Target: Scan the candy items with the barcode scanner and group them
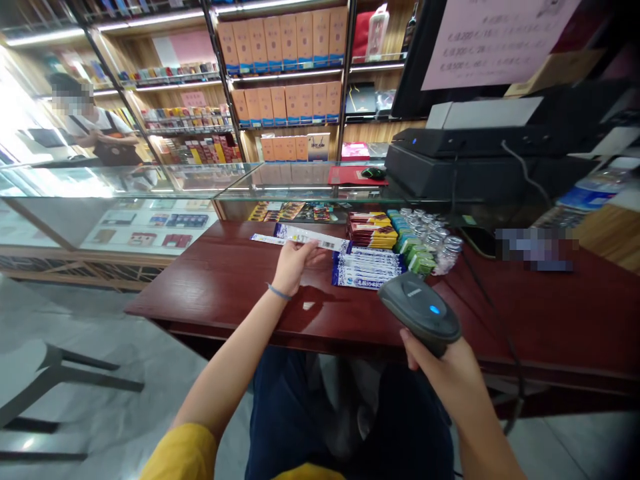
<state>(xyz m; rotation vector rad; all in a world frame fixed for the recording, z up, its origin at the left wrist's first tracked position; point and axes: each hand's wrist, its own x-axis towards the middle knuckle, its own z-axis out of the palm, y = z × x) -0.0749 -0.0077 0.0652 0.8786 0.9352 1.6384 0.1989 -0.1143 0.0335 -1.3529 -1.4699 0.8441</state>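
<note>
My left hand (294, 263), a thin band at its wrist, pinches a long white-and-blue packet (327, 242) whose barcode faces up, just over the dark red desk. Another slim packet (265, 239) lies to its left. My right hand (443, 363) is wrapped round the handle of a black barcode scanner (415, 300) with a blue light on top, its head pointing toward the packets. Beyond the scanner is a row of blue-and-white packets (370, 268). Behind them sit stacked red-and-yellow packs (370, 230), green packs (419, 259) and clear containers with silvery lids (445, 250).
A glass display counter (280, 181) borders the desk (215, 280) at the back. Black checkout equipment (450, 173) stands at right, near a phone (477, 241) and a water bottle (580, 200). A cable (493, 307) crosses the desk. A person (107, 133) stands far left; a stool (35, 373) is lower left.
</note>
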